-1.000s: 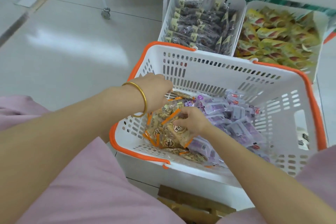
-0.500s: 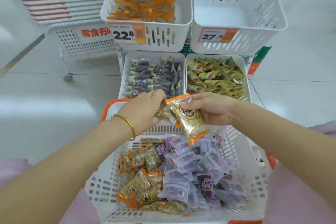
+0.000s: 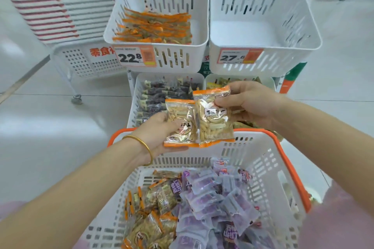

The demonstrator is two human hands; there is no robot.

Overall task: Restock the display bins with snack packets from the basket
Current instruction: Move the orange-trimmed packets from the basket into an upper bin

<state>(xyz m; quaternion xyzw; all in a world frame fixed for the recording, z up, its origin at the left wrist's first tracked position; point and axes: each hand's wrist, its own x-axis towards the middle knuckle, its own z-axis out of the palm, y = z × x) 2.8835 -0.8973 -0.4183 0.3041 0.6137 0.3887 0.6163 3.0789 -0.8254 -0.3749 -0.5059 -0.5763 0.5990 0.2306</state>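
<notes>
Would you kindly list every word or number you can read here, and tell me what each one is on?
"22.8": left price tag, on the upper left bin.
"27.", last digit unclear: right price tag, on the upper right bin.
"零食", then hidden: red print on the white rack.
Labels on the held packets: too blurred.

Basket (image 3: 291,159) white, orange rim; packets (image 3: 214,119) orange-edged; bins (image 3: 263,26) white.
</notes>
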